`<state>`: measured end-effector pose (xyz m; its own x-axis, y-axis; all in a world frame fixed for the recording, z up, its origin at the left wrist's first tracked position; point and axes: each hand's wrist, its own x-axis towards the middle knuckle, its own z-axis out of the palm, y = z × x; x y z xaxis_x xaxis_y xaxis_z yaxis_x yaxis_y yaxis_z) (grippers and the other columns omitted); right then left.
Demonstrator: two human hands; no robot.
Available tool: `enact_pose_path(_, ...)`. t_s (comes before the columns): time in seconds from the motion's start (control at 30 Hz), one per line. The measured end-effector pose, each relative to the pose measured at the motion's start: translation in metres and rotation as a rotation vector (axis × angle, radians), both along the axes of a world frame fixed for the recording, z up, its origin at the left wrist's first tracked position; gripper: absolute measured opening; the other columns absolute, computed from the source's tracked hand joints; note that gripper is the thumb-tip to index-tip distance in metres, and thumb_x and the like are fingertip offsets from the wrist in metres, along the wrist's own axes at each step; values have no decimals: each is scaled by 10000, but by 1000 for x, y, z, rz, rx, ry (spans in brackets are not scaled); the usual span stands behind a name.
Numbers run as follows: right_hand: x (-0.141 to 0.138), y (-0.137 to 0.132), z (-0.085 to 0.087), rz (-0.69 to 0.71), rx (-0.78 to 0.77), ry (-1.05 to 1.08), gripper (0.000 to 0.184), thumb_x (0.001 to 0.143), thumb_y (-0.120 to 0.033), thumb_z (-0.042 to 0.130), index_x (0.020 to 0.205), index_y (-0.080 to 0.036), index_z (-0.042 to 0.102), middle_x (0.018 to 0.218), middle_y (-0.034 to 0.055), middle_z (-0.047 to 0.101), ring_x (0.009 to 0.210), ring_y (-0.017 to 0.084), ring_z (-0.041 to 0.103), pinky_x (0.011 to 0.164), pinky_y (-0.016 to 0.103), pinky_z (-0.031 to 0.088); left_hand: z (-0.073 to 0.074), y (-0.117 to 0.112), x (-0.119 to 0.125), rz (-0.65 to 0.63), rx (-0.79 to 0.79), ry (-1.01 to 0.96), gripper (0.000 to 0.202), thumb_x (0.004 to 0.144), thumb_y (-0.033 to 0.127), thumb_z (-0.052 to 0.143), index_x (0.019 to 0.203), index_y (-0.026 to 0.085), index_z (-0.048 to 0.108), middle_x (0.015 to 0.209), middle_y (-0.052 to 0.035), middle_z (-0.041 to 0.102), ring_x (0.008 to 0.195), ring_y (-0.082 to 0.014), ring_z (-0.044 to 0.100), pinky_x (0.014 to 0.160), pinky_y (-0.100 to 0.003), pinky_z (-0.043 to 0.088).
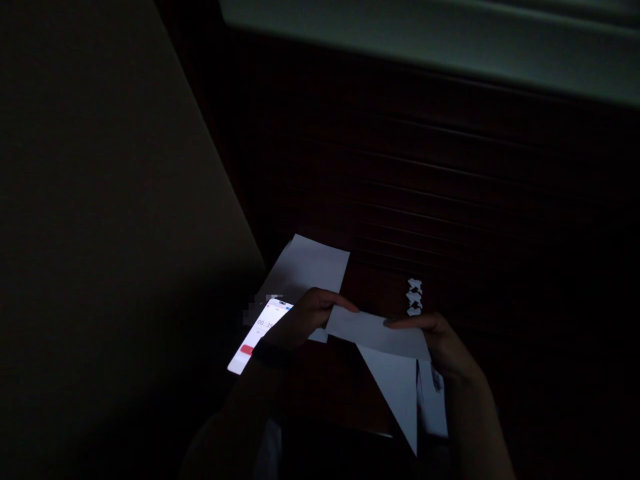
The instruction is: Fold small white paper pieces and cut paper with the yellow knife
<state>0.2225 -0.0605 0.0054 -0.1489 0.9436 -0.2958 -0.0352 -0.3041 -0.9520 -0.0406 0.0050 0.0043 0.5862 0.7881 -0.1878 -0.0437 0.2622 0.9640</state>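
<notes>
Between my two hands is a white sheet of paper (373, 330), its upper part a flat strip. My left hand (313, 310) pinches the strip's left end, thumb or finger along the top edge. At the other end my right hand (440, 340) grips it, one finger lying across the upper face. Below the strip hangs or lies a pointed white paper triangle (397, 387); whether it belongs to the held sheet I cannot tell. Next to it is another pale paper piece (433, 400) with dark marks.
A lit phone (245, 357) showing a timer lies by my left wrist, partly covered. Behind it are white sheets (313, 267). Several small folded paper pieces (415, 297) stand in a row beyond my right hand. A pale panel (100, 200) rises at left. The room is dark.
</notes>
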Motion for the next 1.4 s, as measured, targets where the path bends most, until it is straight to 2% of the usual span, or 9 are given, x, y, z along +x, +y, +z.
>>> enact_pose_path(0.17, -8, 5, -4, -133, 19, 38, 221, 674, -247, 691, 883, -196, 740, 865, 73, 726, 714, 202, 646, 642, 297, 484, 5, -1, 10, 152, -101, -141, 354, 782, 262, 596, 1129, 193, 594, 1042, -94, 649, 885, -211, 629, 734, -341, 517)
enact_pose_path(0.3, -23, 11, -9, -273, 117, 25, 236, 686, -235, 678, 917, -215, 729, 869, 54, 725, 758, 214, 640, 674, 313, 482, -3, -2, 22, 165, -150, -139, 302, 778, 336, 614, 1004, 136, 632, 949, -114, 678, 832, -202, 651, 787, -368, 500)
enact_pose_path(0.53, -35, 13, -13, -251, 144, -12, 227, 696, -242, 664, 914, -227, 727, 863, 44, 722, 770, 223, 640, 659, 317, 480, 0, -6, 25, 189, -187, -162, 272, 760, 317, 612, 946, 121, 640, 903, -113, 689, 758, -201, 662, 669, -323, 511)
enact_pose_path(0.67, -36, 14, -9, -259, 105, 58, 237, 675, -250, 690, 908, -229, 726, 908, 51, 718, 823, 240, 639, 692, 333, 481, 2, -7, 24, 156, -204, -178, 275, 767, 328, 594, 937, 117, 641, 871, -107, 688, 701, -196, 659, 613, -322, 515)
enact_pose_path(0.83, -44, 14, -1, -217, 95, 157, 317, 651, -271, 723, 966, -246, 706, 1037, 50, 687, 932, 246, 618, 779, 344, 465, -5, -9, 29, 185, -155, -116, 279, 726, 329, 652, 911, 120, 655, 814, -86, 679, 676, -176, 636, 533, -248, 463)
enact_pose_path(0.97, -51, 12, 1, -165, 36, 193, 363, 696, -368, 707, 1029, -225, 679, 941, 54, 709, 804, 218, 638, 720, 324, 463, -6, -12, 36, 246, -165, -108, 262, 717, 355, 665, 830, 118, 658, 747, -66, 673, 654, -167, 621, 546, -236, 437)
enact_pose_path(1.07, -53, 10, -1, -154, 20, 202, 329, 718, -406, 688, 952, -176, 695, 858, 58, 712, 732, 205, 633, 685, 315, 455, -2, -15, 39, 262, -200, -117, 273, 723, 374, 656, 850, 132, 644, 773, -63, 670, 676, -176, 624, 569, -252, 443)
enact_pose_path(1.27, -49, 9, -4, -185, 19, 216, 236, 700, -330, 723, 856, -157, 683, 842, 45, 701, 730, 190, 624, 681, 296, 448, 6, -16, 35, 291, -260, -189, 261, 677, 261, 691, 907, 165, 617, 873, -45, 660, 763, -182, 624, 584, -245, 451)
enact_pose_path(1.4, -45, 8, -2, -186, -47, 221, 182, 674, -301, 744, 787, -171, 686, 751, 22, 699, 628, 167, 614, 600, 279, 448, 4, -14, 31, 287, -258, -186, 332, 680, 252, 688, 986, 151, 608, 915, -66, 664, 782, -202, 635, 563, -254, 464)
